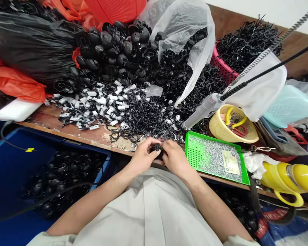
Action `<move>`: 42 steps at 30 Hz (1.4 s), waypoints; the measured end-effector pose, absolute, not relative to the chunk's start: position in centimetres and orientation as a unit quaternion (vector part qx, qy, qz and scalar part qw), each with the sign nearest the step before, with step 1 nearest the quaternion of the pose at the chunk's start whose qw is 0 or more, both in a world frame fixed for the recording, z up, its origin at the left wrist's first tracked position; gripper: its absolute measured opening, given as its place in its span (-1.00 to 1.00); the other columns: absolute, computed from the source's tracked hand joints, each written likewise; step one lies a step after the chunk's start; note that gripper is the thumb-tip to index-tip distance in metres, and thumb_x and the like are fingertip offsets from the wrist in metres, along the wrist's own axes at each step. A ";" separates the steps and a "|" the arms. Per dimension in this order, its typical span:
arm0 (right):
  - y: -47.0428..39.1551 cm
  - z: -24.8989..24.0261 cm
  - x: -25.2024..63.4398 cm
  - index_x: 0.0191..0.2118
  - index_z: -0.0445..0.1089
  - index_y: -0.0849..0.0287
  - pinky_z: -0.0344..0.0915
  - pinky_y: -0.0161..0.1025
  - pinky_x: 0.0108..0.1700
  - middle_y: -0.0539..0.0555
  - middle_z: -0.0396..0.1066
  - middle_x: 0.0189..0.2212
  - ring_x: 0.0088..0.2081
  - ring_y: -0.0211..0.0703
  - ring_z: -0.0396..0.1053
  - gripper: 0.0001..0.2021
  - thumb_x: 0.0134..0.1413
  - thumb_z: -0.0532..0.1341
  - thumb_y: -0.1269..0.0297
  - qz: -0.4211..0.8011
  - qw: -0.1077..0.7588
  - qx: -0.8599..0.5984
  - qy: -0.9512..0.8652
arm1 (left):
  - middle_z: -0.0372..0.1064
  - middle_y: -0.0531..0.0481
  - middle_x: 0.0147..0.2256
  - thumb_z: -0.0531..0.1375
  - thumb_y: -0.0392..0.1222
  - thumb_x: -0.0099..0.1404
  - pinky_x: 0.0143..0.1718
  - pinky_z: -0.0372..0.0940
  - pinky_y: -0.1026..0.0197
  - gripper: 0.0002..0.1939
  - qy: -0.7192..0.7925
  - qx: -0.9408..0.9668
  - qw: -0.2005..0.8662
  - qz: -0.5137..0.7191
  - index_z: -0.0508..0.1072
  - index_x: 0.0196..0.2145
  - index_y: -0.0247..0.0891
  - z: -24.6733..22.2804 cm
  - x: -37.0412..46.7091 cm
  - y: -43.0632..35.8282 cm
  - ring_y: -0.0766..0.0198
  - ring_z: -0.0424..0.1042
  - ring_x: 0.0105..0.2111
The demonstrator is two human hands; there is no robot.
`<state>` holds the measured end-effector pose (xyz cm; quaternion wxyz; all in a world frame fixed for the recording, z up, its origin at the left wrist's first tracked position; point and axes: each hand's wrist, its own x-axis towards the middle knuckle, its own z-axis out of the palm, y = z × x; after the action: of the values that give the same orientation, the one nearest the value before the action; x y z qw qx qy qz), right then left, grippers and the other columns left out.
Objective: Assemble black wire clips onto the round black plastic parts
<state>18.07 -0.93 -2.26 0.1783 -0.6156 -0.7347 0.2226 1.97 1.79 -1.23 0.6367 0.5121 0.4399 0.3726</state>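
At the front edge of the workbench, my left hand and my right hand meet around a small black plastic part. Fingers of both hands are closed on it, and they hide most of its shape. Just beyond my hands spreads a pile of thin black plastic pieces. White-and-black small parts lie heaped to its left. Close to my right hand sits a green tray holding many tiny silvery pieces and a card.
Round black housings are piled at the back under a clear plastic bag. A grey electric screwdriver hangs on a coiled cord. Right stand a cream basket with pliers and a yellow bottle. A blue bin is lower left.
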 end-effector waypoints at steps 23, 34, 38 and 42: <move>0.5 0.0 16.5 -0.30 0.42 0.15 0.28 -0.31 -0.36 -0.01 0.42 -0.43 -0.44 -0.26 0.33 -0.84 0.15 0.21 0.17 0.397 0.461 -0.564 -0.558 | 0.43 0.03 -0.39 0.33 -0.19 0.09 -0.39 0.36 0.30 -0.74 0.488 0.420 0.662 0.383 0.39 -0.26 -0.26 0.7 0.7 0.3 0.33 0.42 -0.41; -1.1 -0.1 16.2 -0.38 0.34 0.16 0.21 -0.29 -0.25 0.01 0.39 -0.38 -0.34 -0.24 0.29 -0.80 0.24 0.12 0.21 0.306 0.437 -0.573 -0.623 | 0.32 0.08 -0.39 0.27 -0.15 0.12 -0.73 0.25 0.35 -0.73 0.455 0.454 0.696 0.321 0.34 -0.22 -0.20 0.9 0.9 0.3 0.37 0.32 -0.57; -1.0 -0.4 16.4 -0.43 0.27 0.14 0.14 -0.33 -0.36 -0.05 0.29 -0.49 -0.43 -0.28 0.21 -0.76 0.22 0.13 0.16 0.349 0.423 -0.584 -0.599 | 0.35 0.04 -0.34 0.28 -0.17 0.11 -0.72 0.22 0.38 -0.72 0.454 0.460 0.686 0.335 0.35 -0.22 -0.21 1.1 1.0 0.0 0.36 0.32 -0.53; -0.6 0.0 16.6 -0.48 0.19 0.13 0.06 -0.35 -0.46 -0.12 0.17 -0.59 -0.52 -0.32 0.10 -0.70 0.19 0.15 0.08 0.418 0.389 -0.582 -0.579 | 0.30 0.09 -0.43 0.26 -0.25 0.09 -0.71 0.12 0.41 -0.80 0.494 0.487 0.630 0.348 0.34 -0.31 -0.21 1.5 1.4 0.0 0.39 0.25 -0.55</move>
<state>16.59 -0.63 -0.04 0.3888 -0.5820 -0.5790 0.4183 1.36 0.03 1.48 0.6300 0.4871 0.4944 0.3484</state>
